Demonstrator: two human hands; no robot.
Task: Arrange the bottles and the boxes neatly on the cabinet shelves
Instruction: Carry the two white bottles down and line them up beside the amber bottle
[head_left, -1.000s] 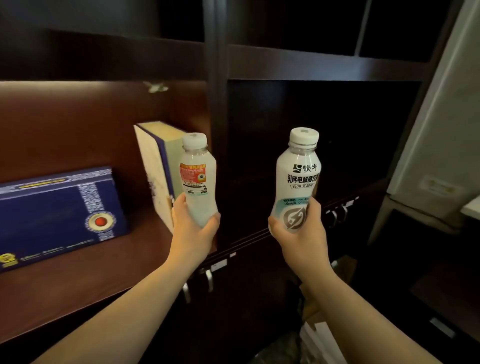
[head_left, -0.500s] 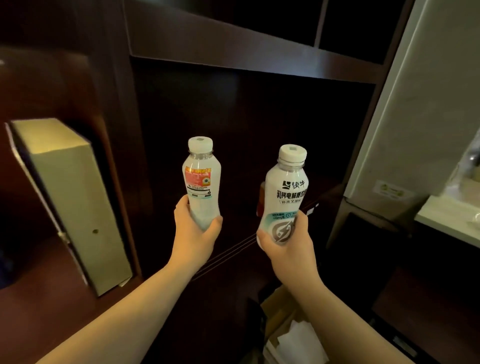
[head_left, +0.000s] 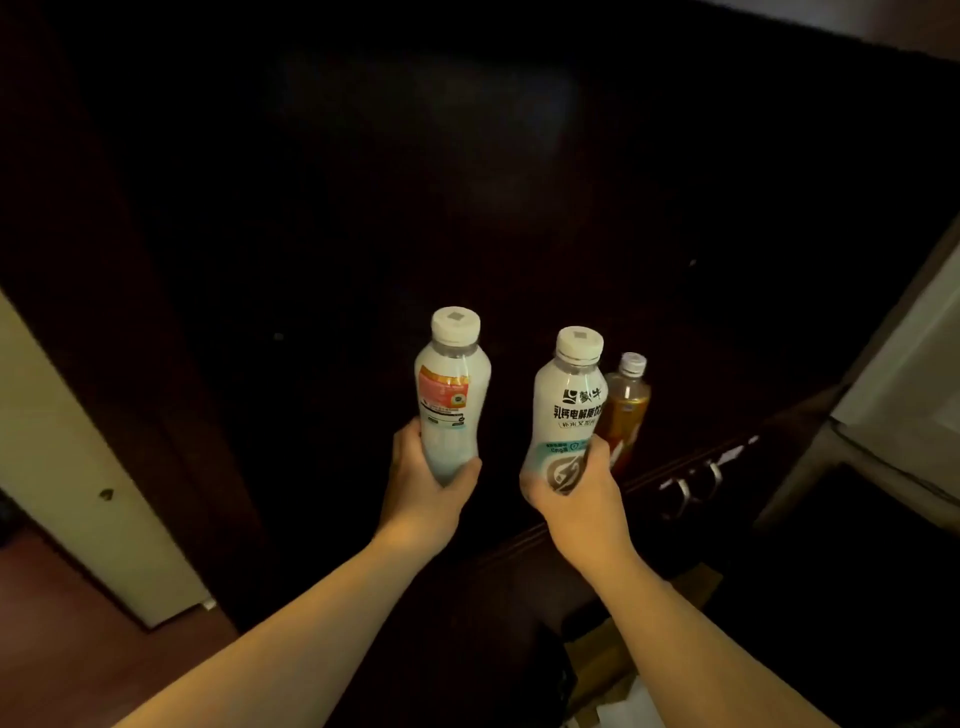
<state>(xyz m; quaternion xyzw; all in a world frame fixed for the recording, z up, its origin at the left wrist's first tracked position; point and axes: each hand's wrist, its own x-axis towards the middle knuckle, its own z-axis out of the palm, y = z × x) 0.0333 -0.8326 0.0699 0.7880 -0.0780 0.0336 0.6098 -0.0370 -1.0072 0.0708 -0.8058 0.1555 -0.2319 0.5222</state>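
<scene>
My left hand (head_left: 423, 486) grips the base of a white bottle with an orange label (head_left: 451, 395), held upright in front of a dark cabinet compartment (head_left: 467, 182). Beside it, my right hand (head_left: 576, 496) holds a second white bottle with black lettering (head_left: 566, 410), also upright. Just behind that one, an amber drink bottle with a white cap (head_left: 626, 405) stands on the dark shelf. A cream box (head_left: 67, 467) stands on end in the left compartment, on a reddish-brown shelf (head_left: 62, 649).
A dark upright divider (head_left: 171, 389) separates the two compartments. Metal door handles (head_left: 696, 486) sit below the shelf edge at right. A pale wall or appliance (head_left: 904, 374) borders the cabinet on the right. A cardboard box (head_left: 608, 654) lies on the floor below.
The view has swung right and closer to the dark right compartment. Both hands carried their bottles along toward it. The amber bottle has come into sight; the blue box has left the frame.
</scene>
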